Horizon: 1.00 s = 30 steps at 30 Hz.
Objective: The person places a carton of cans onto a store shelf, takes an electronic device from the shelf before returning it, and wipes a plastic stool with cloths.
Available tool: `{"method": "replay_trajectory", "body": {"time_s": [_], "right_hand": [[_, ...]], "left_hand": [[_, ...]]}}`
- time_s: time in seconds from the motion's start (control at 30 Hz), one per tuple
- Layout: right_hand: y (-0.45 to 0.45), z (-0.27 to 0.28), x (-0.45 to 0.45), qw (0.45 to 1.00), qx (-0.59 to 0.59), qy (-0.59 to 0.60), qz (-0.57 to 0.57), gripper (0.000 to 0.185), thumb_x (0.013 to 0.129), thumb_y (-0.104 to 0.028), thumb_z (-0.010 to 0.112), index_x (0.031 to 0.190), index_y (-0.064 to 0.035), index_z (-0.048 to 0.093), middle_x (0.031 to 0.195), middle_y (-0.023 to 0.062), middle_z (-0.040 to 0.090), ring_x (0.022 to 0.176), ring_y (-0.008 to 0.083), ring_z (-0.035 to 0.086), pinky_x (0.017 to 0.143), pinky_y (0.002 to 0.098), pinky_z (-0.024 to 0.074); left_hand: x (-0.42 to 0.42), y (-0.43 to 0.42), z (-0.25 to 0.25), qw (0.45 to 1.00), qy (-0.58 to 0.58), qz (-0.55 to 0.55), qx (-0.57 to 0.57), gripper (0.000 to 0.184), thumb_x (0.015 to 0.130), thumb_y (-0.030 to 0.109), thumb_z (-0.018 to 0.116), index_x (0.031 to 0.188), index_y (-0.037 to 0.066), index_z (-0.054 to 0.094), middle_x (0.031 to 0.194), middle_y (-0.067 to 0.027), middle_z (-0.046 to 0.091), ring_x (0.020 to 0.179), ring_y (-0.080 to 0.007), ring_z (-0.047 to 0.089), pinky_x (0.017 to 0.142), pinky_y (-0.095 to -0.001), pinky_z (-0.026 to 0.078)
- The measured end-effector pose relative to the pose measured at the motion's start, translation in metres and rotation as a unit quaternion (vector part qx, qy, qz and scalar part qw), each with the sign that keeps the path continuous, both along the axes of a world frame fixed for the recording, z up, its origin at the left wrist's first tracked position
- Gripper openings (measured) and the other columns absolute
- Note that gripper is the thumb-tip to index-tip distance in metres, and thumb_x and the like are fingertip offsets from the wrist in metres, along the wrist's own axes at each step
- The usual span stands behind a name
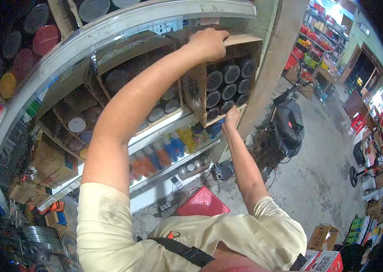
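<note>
An open-fronted cardboard box (pixel 244 40) stands on the shelf at its right end, packed with several dark cylindrical containers whose round ends (pixel 230 75) face me. My left hand (pixel 208 44) is closed at the box's top edge, its fingers curled by the cardboard flap. At the lower front edge of the same box, my right hand (pixel 232 117) is closed, with the fingers partly hidden underneath. Left of this box, behind my left forearm, are more cardboard boxes of round-ended containers, one with a white end (pixel 77 124).
Bottles of coloured liquid (pixel 159 155) line the shelf below. A red square object (pixel 204 202) lies on the floor beneath. To the right stand a wall post (pixel 271 59) and a dark motorcycle (pixel 286 129). Cartons (pixel 53 163) sit at the left.
</note>
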State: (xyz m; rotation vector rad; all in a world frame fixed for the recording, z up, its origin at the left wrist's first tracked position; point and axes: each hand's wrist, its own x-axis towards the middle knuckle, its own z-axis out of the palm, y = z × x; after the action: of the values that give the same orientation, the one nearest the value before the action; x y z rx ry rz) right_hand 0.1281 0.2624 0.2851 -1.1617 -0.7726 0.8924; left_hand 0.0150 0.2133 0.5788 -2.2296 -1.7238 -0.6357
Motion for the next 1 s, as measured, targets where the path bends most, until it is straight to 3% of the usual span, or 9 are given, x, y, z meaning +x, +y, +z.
{"method": "replay_trajectory", "body": {"time_s": [0.03, 0.13, 0.27, 0.43, 0.57, 0.67, 0.77, 0.9, 1.0], "right_hand": [[0.009, -0.008, 0.007, 0.996, -0.017, 0.011, 0.084, 0.039, 0.081, -0.029, 0.045, 0.093, 0.0076, 0.054, 0.082, 0.0111, 0.058, 0.072, 0.0191, 0.053, 0.065, 0.0329, 0.0422], [0.027, -0.021, 0.041, 0.914, -0.082, 0.130, 0.375, 0.039, 0.082, -0.034, 0.048, 0.099, 0.0005, 0.054, 0.088, 0.0093, 0.059, 0.078, 0.0199, 0.058, 0.071, 0.0348, 0.0478], [-0.013, 0.023, 0.080, 0.841, -0.131, 0.165, 0.499, 0.036, 0.084, -0.035, 0.052, 0.098, -0.0019, 0.053, 0.083, 0.0065, 0.058, 0.069, 0.0139, 0.057, 0.064, 0.0292, 0.0500], [-0.033, 0.037, 0.043, 0.897, -0.026, -0.007, 0.442, 0.051, 0.080, -0.042, 0.056, 0.105, 0.0020, 0.053, 0.088, 0.0047, 0.058, 0.076, 0.0128, 0.054, 0.067, 0.0272, 0.0449], [-0.001, 0.033, 0.031, 0.929, -0.043, -0.203, 0.307, 0.073, 0.063, -0.062, 0.060, 0.085, 0.0081, 0.060, 0.091, 0.0170, 0.060, 0.084, 0.0202, 0.056, 0.073, 0.0319, 0.0439], [0.024, 0.035, 0.031, 0.923, -0.076, -0.220, 0.305, 0.066, 0.071, -0.049, 0.063, 0.105, 0.0062, 0.053, 0.101, 0.0090, 0.056, 0.087, 0.0154, 0.052, 0.077, 0.0282, 0.0415], [0.032, 0.038, 0.024, 0.907, 0.007, -0.229, 0.355, 0.064, 0.072, -0.051, 0.061, 0.108, 0.0012, 0.054, 0.102, 0.0059, 0.057, 0.089, 0.0152, 0.050, 0.080, 0.0281, 0.0399], [0.013, 0.060, 0.005, 0.904, -0.010, -0.285, 0.319, 0.083, 0.063, -0.066, 0.058, 0.091, 0.0124, 0.057, 0.094, 0.0168, 0.058, 0.081, 0.0210, 0.054, 0.072, 0.0318, 0.0433], [0.016, 0.064, 0.002, 0.864, -0.091, -0.415, 0.271, 0.086, 0.060, -0.072, 0.053, 0.087, 0.0096, 0.060, 0.091, 0.0190, 0.059, 0.083, 0.0244, 0.055, 0.073, 0.0328, 0.0429]], "left_hand": [[0.003, 0.002, -0.003, 1.000, 0.012, 0.003, 0.010, 0.038, 0.071, 0.014, 0.048, 0.107, 0.014, 0.055, 0.100, -0.0174, 0.057, 0.095, -0.0324, 0.055, 0.081, -0.0415, 0.044], [0.004, 0.014, -0.003, 1.000, -0.006, -0.003, 0.009, 0.039, 0.070, 0.014, 0.048, 0.109, 0.014, 0.053, 0.100, -0.0173, 0.057, 0.093, -0.0343, 0.055, 0.080, -0.0435, 0.044], [0.011, 0.011, -0.007, 0.999, -0.007, 0.017, 0.041, 0.038, 0.070, 0.015, 0.049, 0.108, 0.013, 0.055, 0.098, -0.0175, 0.058, 0.092, -0.0335, 0.056, 0.080, -0.0423, 0.045], [0.004, 0.021, -0.006, 0.999, -0.010, 0.006, 0.049, 0.038, 0.071, 0.013, 0.047, 0.108, 0.012, 0.054, 0.102, -0.0177, 0.057, 0.093, -0.0336, 0.055, 0.081, -0.0414, 0.044], [-0.012, 0.042, -0.002, 1.000, 0.000, 0.018, 0.022, 0.046, 0.068, 0.011, 0.043, 0.114, 0.011, 0.051, 0.105, -0.0205, 0.055, 0.097, -0.0348, 0.052, 0.084, -0.0404, 0.042], [-0.012, 0.047, 0.004, 0.998, -0.010, 0.068, -0.016, 0.047, 0.069, 0.011, 0.043, 0.116, 0.011, 0.049, 0.104, -0.0201, 0.055, 0.097, -0.0341, 0.053, 0.085, -0.0390, 0.041], [-0.017, 0.060, 0.002, 0.996, 0.044, 0.062, -0.038, 0.048, 0.069, 0.011, 0.043, 0.117, 0.013, 0.048, 0.104, -0.0200, 0.055, 0.098, -0.0342, 0.052, 0.085, -0.0387, 0.041], [-0.042, 0.074, -0.013, 0.999, 0.002, 0.039, 0.031, 0.051, 0.071, 0.010, 0.041, 0.121, 0.019, 0.045, 0.115, -0.0191, 0.049, 0.107, -0.0345, 0.047, 0.089, -0.0406, 0.038], [-0.052, 0.088, -0.031, 0.997, 0.018, 0.065, 0.029, 0.056, 0.073, 0.007, 0.041, 0.126, 0.023, 0.038, 0.121, -0.0179, 0.044, 0.111, -0.0339, 0.043, 0.096, -0.0433, 0.032]]}}
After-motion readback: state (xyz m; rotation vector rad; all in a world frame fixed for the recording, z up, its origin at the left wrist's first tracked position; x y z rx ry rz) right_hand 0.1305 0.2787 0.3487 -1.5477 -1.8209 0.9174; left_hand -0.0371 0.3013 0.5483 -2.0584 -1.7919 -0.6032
